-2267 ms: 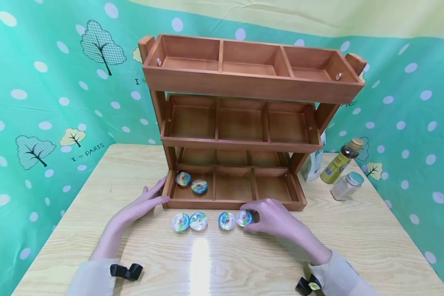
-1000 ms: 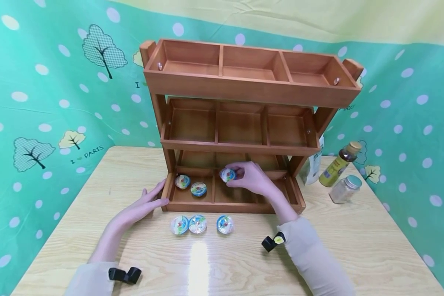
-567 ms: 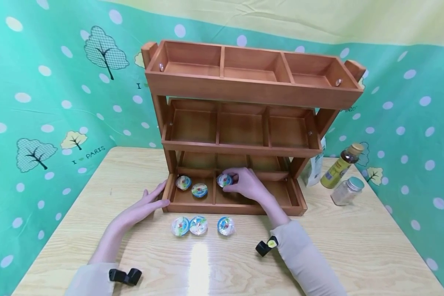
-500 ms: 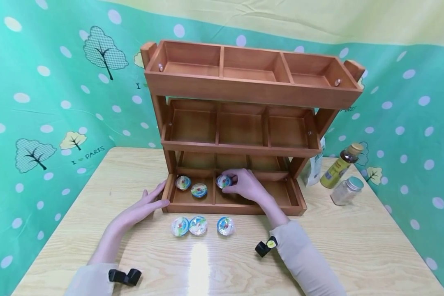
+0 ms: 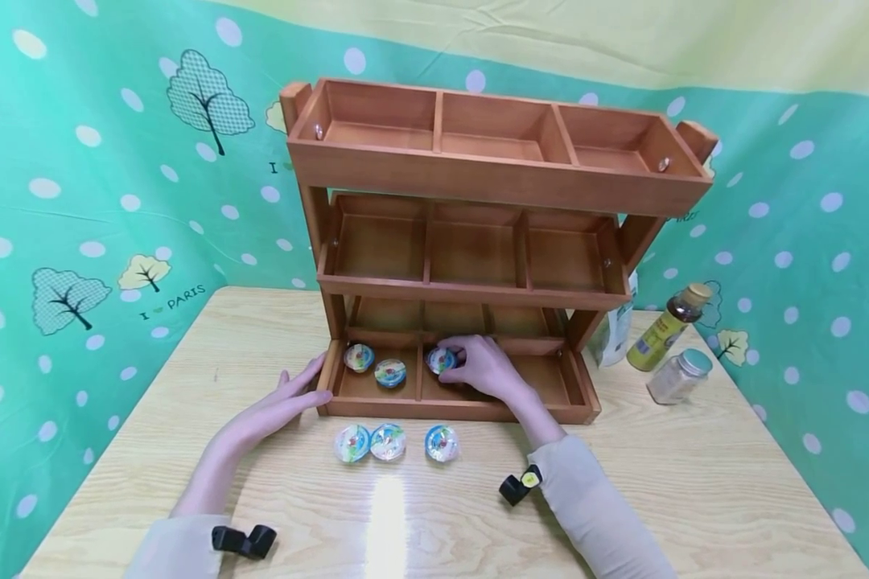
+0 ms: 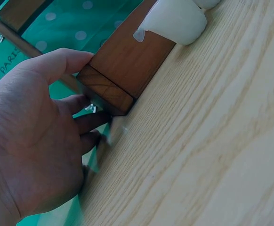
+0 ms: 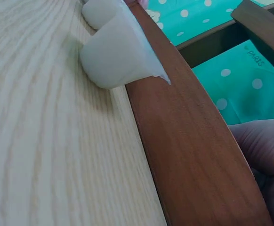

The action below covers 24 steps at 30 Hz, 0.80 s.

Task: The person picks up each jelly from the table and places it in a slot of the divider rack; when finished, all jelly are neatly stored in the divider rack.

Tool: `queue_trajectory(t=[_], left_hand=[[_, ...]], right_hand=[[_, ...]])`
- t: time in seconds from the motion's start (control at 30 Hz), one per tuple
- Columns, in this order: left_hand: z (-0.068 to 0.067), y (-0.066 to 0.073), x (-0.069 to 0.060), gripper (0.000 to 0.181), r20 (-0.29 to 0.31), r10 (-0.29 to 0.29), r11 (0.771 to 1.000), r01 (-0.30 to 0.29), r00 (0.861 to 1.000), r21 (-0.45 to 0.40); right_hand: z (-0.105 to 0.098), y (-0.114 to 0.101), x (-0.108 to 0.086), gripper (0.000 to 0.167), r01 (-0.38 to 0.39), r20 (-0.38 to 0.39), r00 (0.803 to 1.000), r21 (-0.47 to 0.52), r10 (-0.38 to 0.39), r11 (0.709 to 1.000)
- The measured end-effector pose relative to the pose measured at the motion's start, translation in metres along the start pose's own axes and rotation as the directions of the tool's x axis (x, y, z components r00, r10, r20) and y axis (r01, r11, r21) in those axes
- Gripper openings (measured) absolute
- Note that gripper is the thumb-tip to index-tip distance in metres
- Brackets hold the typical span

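Observation:
My right hand (image 5: 487,367) pinches a small foil-lidded jelly cup (image 5: 440,361) between thumb and fingers, low in the middle compartment of the wooden rack's bottom tier. Whether the cup touches the compartment floor is hard to tell. Two more cups, one at the back (image 5: 359,357) and one nearer (image 5: 390,372), sit in the left compartment. In front of the rack (image 5: 463,410) stand three cups: a left one (image 5: 352,443), one beside it (image 5: 388,441) and a right one (image 5: 442,443). My left hand (image 5: 275,406) rests its thumb and extended fingers against the rack's front left corner.
Two upper tiers, the middle one (image 5: 471,288) and the top one (image 5: 500,173), overhang the bottom tier. Right of the rack stand a bottle (image 5: 661,334), a jar with a teal lid (image 5: 679,376) and a pouch (image 5: 615,330). A patterned cloth hangs behind the table.
My right hand has carried one jelly cup from the table up into the middle compartment and lowered it there. Lately it has shifted only slightly. My left hand stays at the corner.

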State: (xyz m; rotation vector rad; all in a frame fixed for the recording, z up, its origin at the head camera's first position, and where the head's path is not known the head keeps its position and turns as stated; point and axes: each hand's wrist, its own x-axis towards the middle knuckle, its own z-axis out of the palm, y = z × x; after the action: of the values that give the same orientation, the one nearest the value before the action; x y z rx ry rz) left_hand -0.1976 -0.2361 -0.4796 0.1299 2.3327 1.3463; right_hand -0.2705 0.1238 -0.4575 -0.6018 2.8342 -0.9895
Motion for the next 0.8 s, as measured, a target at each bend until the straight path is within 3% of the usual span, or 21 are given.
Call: queue_trajectory(t=[0.53,0.8], left_hand=[[-0.0007,-0.0007,-0.0004,0.084,0.003,-0.018,1.0,0.018,1.0,0.007],[-0.0001,0.0001,0.0002,0.083,0.002,-0.019,1.0,0.019,1.0,0.01]], right_hand=[[0.0026,-0.0025,-0.0024,0.052,0.016,0.012,1.0,-0.067,-0.015,0.998],[-0.0057,-0.0027,-0.0063,0.054,0.015,0.049,0.999,-0.029,-0.013,0.999]])
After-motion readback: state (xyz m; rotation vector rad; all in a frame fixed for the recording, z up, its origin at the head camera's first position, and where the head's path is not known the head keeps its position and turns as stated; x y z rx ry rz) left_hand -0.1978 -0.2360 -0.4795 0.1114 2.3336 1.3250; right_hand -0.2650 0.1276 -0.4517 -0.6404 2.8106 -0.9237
